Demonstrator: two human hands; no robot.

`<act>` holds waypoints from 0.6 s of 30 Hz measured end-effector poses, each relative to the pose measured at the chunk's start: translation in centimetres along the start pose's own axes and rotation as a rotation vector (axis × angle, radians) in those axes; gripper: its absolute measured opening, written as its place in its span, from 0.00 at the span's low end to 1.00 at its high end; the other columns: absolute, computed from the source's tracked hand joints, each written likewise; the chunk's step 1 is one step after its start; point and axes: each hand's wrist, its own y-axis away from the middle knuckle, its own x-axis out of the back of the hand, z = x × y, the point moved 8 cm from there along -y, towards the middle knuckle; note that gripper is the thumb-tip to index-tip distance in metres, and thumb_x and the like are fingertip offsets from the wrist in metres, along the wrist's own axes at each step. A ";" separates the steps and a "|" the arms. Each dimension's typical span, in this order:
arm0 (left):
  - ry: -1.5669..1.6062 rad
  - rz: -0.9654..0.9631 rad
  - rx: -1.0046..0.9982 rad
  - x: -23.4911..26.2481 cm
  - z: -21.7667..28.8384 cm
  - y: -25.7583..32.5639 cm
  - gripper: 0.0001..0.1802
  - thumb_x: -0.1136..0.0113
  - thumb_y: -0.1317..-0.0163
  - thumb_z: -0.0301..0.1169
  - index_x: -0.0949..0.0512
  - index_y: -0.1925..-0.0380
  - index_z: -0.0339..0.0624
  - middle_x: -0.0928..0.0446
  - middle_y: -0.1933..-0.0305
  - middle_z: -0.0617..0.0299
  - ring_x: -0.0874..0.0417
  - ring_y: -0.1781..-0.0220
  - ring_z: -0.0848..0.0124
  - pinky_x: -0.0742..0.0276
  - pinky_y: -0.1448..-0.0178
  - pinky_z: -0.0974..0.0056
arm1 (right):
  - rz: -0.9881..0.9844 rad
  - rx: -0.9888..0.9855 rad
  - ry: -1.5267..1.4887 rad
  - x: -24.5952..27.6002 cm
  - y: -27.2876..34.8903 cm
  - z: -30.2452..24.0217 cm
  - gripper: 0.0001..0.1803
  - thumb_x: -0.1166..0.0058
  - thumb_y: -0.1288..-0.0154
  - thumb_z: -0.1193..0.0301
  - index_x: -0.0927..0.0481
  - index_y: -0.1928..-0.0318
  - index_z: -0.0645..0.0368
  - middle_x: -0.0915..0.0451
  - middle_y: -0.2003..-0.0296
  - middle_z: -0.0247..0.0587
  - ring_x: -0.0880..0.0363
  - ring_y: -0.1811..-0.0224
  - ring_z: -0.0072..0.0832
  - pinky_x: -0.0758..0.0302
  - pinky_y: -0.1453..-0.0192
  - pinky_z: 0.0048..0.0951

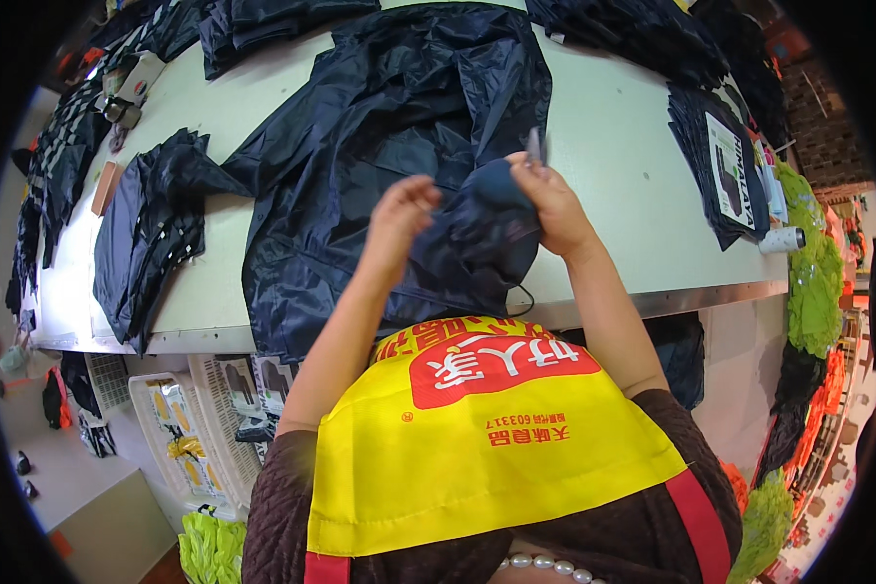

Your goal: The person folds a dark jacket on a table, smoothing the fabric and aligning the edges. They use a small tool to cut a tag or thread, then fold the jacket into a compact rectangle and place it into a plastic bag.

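A dark navy shiny jacket (389, 117) lies spread on the pale worktable (613, 127), its lower part hanging over the near edge. My left hand (401, 209) pinches a fold of the jacket's fabric near its middle. My right hand (547, 195) holds the same bunched part, and a small pair of metal snips (534, 146) sticks up from its fingers. Between both hands the cloth is gathered into a rounded lump (496, 209).
Another dark garment (151, 234) lies at the table's left. More dark garments (263, 19) are piled at the back, and packed ones with printed cards (725, 165) at the right. White plastic baskets (180, 438) stand on the floor at left. Green cloth (813, 282) hangs at right.
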 end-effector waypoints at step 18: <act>-0.121 -0.505 0.241 -2.6 3.9 5.2 0.17 0.35 0.44 0.33 0.24 0.57 0.39 0.22 0.62 0.66 0.23 0.60 0.79 0.29 0.51 0.72 | -0.204 -0.045 0.407 -0.8 1.7 1.2 0.11 0.48 0.33 0.63 0.24 0.58 0.58 0.30 0.72 0.23 0.35 0.68 0.12 0.36 0.61 0.16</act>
